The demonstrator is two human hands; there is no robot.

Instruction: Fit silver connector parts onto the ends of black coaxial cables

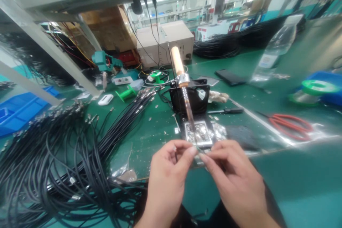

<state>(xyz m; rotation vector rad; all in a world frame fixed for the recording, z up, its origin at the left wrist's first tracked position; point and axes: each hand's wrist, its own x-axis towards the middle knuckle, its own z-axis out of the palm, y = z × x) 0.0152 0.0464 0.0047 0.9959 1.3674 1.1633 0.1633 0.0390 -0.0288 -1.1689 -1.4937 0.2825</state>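
My left hand is closed, thumb against fingers, low in front of the soldering iron. A short piece of thin black cable with a pale tip shows between its fingers. Close beside it my right hand pinches something small and thin; blur and the fingertips hide what it is. Just beyond the fingertips the soldering iron, wooden-handled, slants down in its metal clamp. Its tip end comes down over a small tray of tiny metal pieces.
Bundles of black cables cover the left side. A black fan stands behind the tray. Red-handled scissors, a screwdriver, a phone, a plastic bottle and a green spool lie or stand right.
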